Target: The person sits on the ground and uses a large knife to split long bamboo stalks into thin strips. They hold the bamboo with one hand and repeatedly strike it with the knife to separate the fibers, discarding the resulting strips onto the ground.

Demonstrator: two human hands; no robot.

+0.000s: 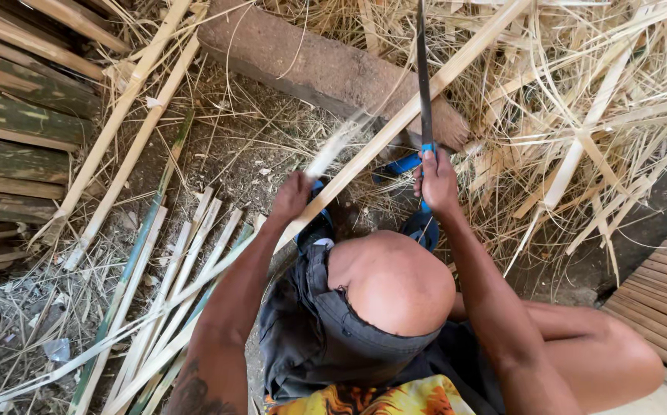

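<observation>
Head view, looking down past a raised knee (391, 280) and dark shorts (310, 330). Right hand (436, 183) wrapped tight around the blue handle of a long dark blade (423, 73) — fingers curled together on the grip, blade running straight up and away from the knuckles toward the top edge. Left hand (293, 196) closed on a long pale bamboo strip (418, 104), fingers folded around it; whether the thumb presses on top cannot be told. Strip running diagonally, from the lower left past the left fingers up to the upper right, crossing just under the blade above the right hand. A blurred pale sliver (337, 142) just above the left hand. Blue sandals (406, 165) partly hidden below both hands. To the left on the ground — a fan of split bamboo slats (187, 261), stacked greenish bamboo boards (14, 131) beyond. A brown log (310, 65) lying across the top, loose shavings (579, 115) piled at right.
</observation>
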